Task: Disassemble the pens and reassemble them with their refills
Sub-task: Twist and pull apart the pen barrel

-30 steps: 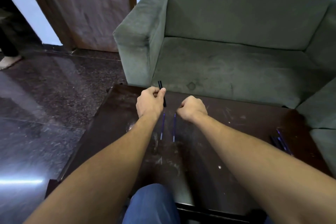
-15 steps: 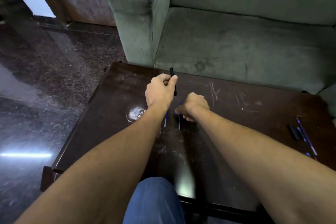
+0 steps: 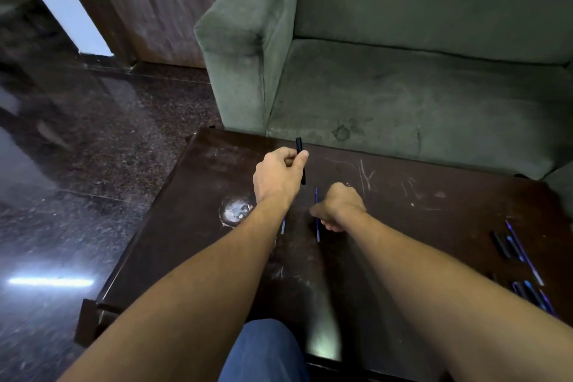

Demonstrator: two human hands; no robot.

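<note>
My left hand (image 3: 277, 177) pinches a black pen barrel (image 3: 300, 161) between thumb and fingers, holding it nearly upright above the dark wooden table (image 3: 403, 226). To its right, my right hand (image 3: 339, 206) rests on the table with its fingers curled around a thin blue refill (image 3: 317, 214), which runs away from me and sticks out on both sides of the hand. A second blue refill (image 3: 282, 225) lies on the table, mostly hidden under my left wrist.
More black pens and blue refills (image 3: 514, 248) lie at the table's right edge, with another cluster of pens (image 3: 531, 293) nearer me. A green sofa (image 3: 403, 71) stands right behind the table. A round pale stain (image 3: 236, 210) marks the tabletop. Glossy dark floor (image 3: 77, 164) lies left.
The camera tilted and shifted, so the sofa and door moved in the frame. My right hand has closed further over the blue refill. The left hand keeps its hold on the black barrel.
</note>
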